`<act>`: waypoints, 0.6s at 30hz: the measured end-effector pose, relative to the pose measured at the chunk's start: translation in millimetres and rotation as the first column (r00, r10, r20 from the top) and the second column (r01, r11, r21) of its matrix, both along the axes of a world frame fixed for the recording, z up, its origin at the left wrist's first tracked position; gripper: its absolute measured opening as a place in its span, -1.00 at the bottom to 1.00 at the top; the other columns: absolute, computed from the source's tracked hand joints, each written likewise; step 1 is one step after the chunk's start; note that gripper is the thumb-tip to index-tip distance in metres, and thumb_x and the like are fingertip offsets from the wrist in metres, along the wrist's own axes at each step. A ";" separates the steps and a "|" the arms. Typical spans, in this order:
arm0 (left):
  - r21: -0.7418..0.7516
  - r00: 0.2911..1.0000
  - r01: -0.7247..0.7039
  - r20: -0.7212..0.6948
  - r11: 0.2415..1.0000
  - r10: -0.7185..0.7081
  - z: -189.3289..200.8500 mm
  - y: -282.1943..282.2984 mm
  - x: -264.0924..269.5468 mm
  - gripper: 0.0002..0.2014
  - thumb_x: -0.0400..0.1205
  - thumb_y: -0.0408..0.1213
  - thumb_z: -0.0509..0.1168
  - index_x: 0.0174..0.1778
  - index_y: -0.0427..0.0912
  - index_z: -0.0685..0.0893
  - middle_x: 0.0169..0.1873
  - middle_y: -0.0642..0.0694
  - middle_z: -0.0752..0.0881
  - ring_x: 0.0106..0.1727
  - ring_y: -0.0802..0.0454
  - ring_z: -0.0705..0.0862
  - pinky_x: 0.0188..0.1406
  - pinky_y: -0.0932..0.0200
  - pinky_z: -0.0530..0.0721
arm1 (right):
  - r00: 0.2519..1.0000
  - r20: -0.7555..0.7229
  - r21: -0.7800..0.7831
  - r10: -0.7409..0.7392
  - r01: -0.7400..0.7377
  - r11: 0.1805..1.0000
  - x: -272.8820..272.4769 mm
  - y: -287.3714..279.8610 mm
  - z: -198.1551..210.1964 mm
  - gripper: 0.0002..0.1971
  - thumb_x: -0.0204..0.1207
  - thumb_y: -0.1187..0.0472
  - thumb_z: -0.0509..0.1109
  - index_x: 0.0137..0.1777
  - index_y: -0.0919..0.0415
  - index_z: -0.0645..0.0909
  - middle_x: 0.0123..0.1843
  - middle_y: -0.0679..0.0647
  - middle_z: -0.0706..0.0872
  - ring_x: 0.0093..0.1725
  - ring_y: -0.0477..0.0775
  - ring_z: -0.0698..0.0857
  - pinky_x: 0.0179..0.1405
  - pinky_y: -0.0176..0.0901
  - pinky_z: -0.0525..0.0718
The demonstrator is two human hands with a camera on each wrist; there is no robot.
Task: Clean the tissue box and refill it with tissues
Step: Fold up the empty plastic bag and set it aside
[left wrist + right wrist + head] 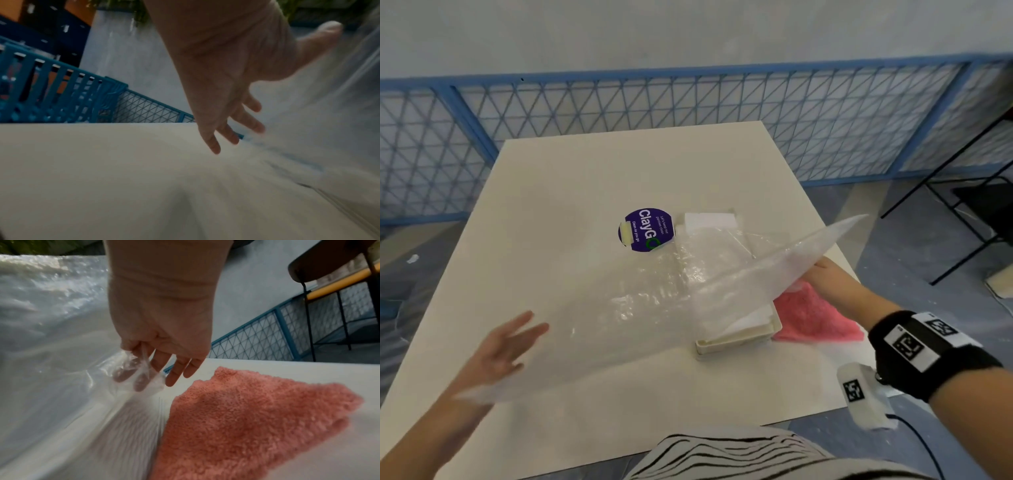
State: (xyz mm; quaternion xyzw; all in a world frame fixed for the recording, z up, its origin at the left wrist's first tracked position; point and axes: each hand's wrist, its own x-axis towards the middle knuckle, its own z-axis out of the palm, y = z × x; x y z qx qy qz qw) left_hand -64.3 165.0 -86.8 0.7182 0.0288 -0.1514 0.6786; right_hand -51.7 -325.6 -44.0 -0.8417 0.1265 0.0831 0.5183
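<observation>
- Head view: plastic wrapper (640, 301), clear and crinkled, stretches across the desk (571, 178) between my two hands. My left hand (506, 346) is spread flat, fingers straight, at the wrapper's near-left edge; I cannot tell whether it touches the film. My right hand (822, 270) is mostly hidden behind the raised far corner. The tissue box (739, 334) sits open under the wrapper, just beside the pink cloth (818, 315), with something white inside that I cannot make out. A white stack (709, 221), perhaps tissues, lies farther back next to a purple round sticker (645, 229).
- Left wrist view: my left hand (222, 91) is open, fingers extended and apart, holding nothing, with blurred film to its right.
- Right wrist view: my right hand (158, 331) pinches a fold of the wrapper (51, 340) between thumb and first fingers; the other fingers hang straight over the pink cloth (246, 418).
- Risk, as I judge it: only one pinch holds the film, so it could slip free or billow back over the box. If the trailing edge catches the box rim, a pull could drag or tip the box. Loose film could also sweep the white stack off the desk.
</observation>
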 end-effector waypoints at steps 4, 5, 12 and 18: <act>0.276 0.952 0.300 -0.019 0.913 -0.307 20.9 -19.5 -18.9 -0.36 0.18 0.22 0.47 0.23 0.53 0.55 0.32 0.48 0.55 0.46 0.42 0.40 0.38 0.06 0.38 | 0.999 -0.029 0.029 -0.018 0.019 0.999 4.7 0.2 -1.0 -0.75 0.62 0.29 0.21 0.16 0.23 0.68 0.13 0.16 0.77 0.17 0.21 0.71 0.29 0.11 0.64; 0.319 0.938 0.330 -0.003 0.889 -0.347 22.1 -19.1 -21.1 -0.38 0.19 0.12 0.38 0.23 0.56 0.54 0.33 0.51 0.52 0.44 0.47 0.39 0.36 0.09 0.39 | 0.999 -0.030 0.023 -0.030 0.031 0.999 5.5 -0.2 -0.9 -0.76 0.60 0.32 0.21 0.12 0.23 0.69 0.11 0.18 0.77 0.15 0.21 0.72 0.25 0.08 0.66; 0.836 0.901 0.179 0.072 0.519 -0.427 -18.3 0.0 -21.4 -0.19 0.35 0.34 0.32 0.43 0.72 -0.02 0.55 0.42 0.21 0.41 -0.09 0.48 0.32 -0.16 0.45 | 0.998 -0.064 0.007 -0.009 0.009 1.000 10.2 -5.3 -9.8 -0.72 0.48 0.25 0.22 0.09 0.26 0.69 0.02 0.20 0.78 0.04 0.18 0.73 0.13 0.00 0.70; 0.566 0.805 -0.010 0.494 0.825 -0.330 8.7 -47.9 -21.6 -0.81 0.61 0.12 0.22 0.05 0.28 0.69 0.17 0.48 0.63 0.33 0.47 0.47 0.26 0.51 0.38 | 0.997 -0.053 0.008 0.050 -0.049 0.999 8.1 -7.9 -5.4 -0.77 0.51 0.44 0.22 -0.05 0.29 0.71 -0.18 0.08 0.75 -0.17 0.05 0.65 -0.02 -0.10 0.66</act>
